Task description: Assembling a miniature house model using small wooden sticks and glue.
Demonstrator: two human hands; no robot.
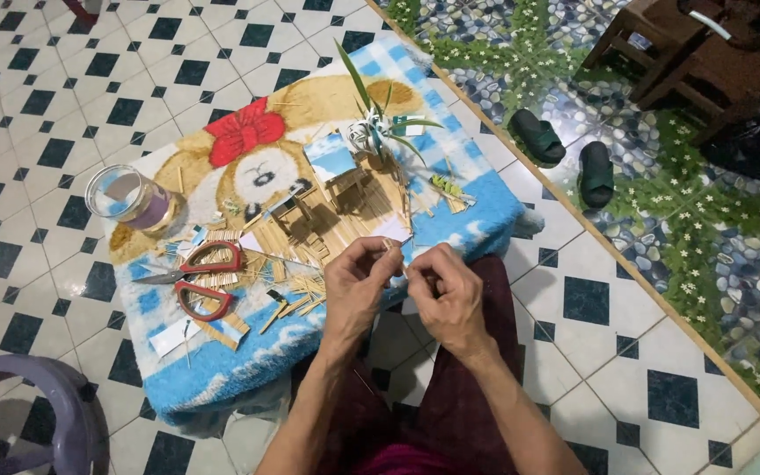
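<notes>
My left hand (355, 283) and my right hand (447, 295) meet at their fingertips above my lap, pinching a thin wooden stick (390, 248) between them. Just beyond them, on a small table covered by a blue cartoon-print towel (222, 369), stands a model of small stick-built furniture (345, 207) on a stick mat. Loose sticks (296, 295) lie scattered to the left of my left hand. Red-handled scissors (197, 280) rest further left on the towel.
A clear jar (129, 198) stands at the towel's left edge. A small green plant (378, 123) rises at the far side. Two dark green sandals (565, 154) lie on pebble-pattern flooring to the right, near a brown wooden stool (661, 44). A purple plastic chair (37, 413) is at lower left.
</notes>
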